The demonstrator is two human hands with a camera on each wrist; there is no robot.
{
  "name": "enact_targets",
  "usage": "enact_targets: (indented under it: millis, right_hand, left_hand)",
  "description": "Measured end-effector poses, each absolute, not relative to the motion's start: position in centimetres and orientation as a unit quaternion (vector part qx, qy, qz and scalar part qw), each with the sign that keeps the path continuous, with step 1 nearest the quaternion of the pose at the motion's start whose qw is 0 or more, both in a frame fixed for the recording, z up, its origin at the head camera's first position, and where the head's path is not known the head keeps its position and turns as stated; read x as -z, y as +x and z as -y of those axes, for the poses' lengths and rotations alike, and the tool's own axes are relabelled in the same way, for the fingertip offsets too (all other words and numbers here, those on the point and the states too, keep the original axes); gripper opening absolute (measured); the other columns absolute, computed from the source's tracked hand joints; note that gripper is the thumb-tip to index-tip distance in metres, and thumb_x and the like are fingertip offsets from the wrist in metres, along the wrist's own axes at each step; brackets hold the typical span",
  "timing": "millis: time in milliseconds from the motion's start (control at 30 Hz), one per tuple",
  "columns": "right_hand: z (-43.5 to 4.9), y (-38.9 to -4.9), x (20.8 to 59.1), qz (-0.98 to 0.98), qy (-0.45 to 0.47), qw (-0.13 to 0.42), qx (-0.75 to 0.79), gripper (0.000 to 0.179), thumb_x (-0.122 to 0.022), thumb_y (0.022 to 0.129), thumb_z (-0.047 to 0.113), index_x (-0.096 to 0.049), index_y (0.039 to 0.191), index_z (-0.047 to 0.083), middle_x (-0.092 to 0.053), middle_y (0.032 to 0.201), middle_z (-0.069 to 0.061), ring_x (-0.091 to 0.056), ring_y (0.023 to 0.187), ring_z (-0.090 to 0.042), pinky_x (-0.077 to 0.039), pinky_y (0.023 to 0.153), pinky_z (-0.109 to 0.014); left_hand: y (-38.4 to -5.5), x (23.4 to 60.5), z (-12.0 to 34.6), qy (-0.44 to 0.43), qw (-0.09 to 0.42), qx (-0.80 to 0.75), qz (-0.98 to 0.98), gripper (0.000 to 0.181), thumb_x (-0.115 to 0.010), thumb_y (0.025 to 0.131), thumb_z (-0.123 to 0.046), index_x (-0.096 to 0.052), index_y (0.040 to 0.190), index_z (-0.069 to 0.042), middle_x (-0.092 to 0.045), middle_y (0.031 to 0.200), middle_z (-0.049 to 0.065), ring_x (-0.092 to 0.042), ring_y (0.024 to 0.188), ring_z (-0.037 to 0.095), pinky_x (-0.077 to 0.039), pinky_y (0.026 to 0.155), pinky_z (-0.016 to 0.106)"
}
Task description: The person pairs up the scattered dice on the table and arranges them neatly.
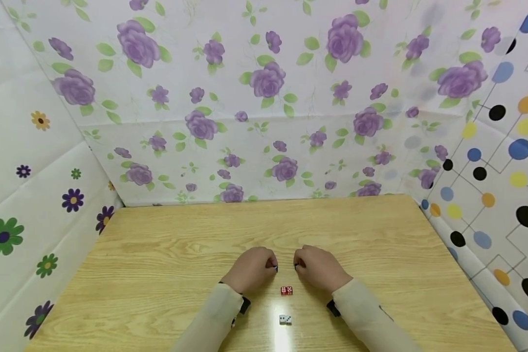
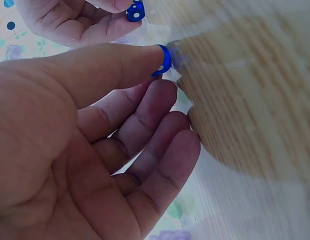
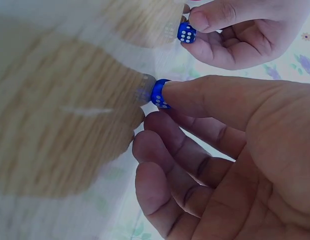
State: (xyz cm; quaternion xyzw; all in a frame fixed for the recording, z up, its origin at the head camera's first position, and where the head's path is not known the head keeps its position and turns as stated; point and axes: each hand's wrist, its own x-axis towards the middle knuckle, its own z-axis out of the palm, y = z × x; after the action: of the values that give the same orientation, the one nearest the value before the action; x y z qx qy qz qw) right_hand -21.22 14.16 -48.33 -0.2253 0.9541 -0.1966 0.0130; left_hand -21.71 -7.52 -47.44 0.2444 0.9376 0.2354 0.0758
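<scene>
Two blue dice with white dots are at the hands, one in each. My left hand point(image 1: 253, 266) pinches one blue die point(image 2: 165, 61) between thumb and fingers, low at the table surface. In the right wrist view, the other blue die point(image 3: 159, 94) is pinched by my right hand point(image 1: 319, 266). A small gap of table separates the two hands. Nearer to me, between the forearms, a pair of red dice point(image 1: 286, 290) sits side by side. Closer still lies a pair of white dice point(image 1: 285, 319), also side by side.
The wood-grain table point(image 1: 180, 234) reaches back to a floral cloth wall point(image 1: 264, 122). A flower-patterned cloth point(image 1: 22, 195) stands at the left and a dotted cloth point(image 1: 501, 195) at the right. Dark bands point(image 1: 333, 308) circle both wrists.
</scene>
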Motion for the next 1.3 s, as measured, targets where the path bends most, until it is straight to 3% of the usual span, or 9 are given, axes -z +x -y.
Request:
enact_targets:
  millis: [400, 833, 1300]
  right_hand:
    - [-13.8, -21.6, 47.5, -0.953, -0.239, 0.017, 0.186, 0.007, -0.073, 0.092, 0.009, -0.074, 0.087, 0.013, -0.061, 0.082, 0.004, -0.056, 0.073, -0.01, -0.051, 0.066, -0.033]
    - [-12.7, -21.3, 47.2, -0.942, -0.262, 0.037, 0.206, 0.003, -0.076, 0.089, 0.005, -0.074, 0.09, 0.007, -0.065, 0.086, 0.001, -0.061, 0.077, -0.014, -0.053, 0.07, -0.036]
    - [-13.0, -21.2, 47.9, -0.946, -0.249, 0.044, 0.204, 0.008, -0.076, 0.09, 0.007, -0.069, 0.089, 0.011, -0.063, 0.085, 0.003, -0.059, 0.075, -0.011, -0.053, 0.068, -0.034]
  left_hand:
    - [-22.4, 46.9, 6.7, 0.252, 0.073, -0.229, -0.937, 0.008, -0.07, 0.095, -0.01, -0.077, 0.094, -0.014, -0.072, 0.091, -0.006, -0.063, 0.081, 0.007, -0.055, 0.077, 0.029]
    - [-22.3, 47.0, 5.7, 0.265, 0.068, -0.224, -0.935, 0.007, -0.072, 0.095, -0.01, -0.078, 0.097, -0.011, -0.074, 0.094, -0.002, -0.067, 0.087, 0.011, -0.056, 0.08, 0.029]
    - [-21.8, 47.3, 6.2, 0.251, 0.097, -0.257, -0.928, 0.007, -0.072, 0.095, -0.009, -0.077, 0.099, -0.011, -0.07, 0.092, -0.004, -0.062, 0.083, 0.008, -0.054, 0.076, 0.029]
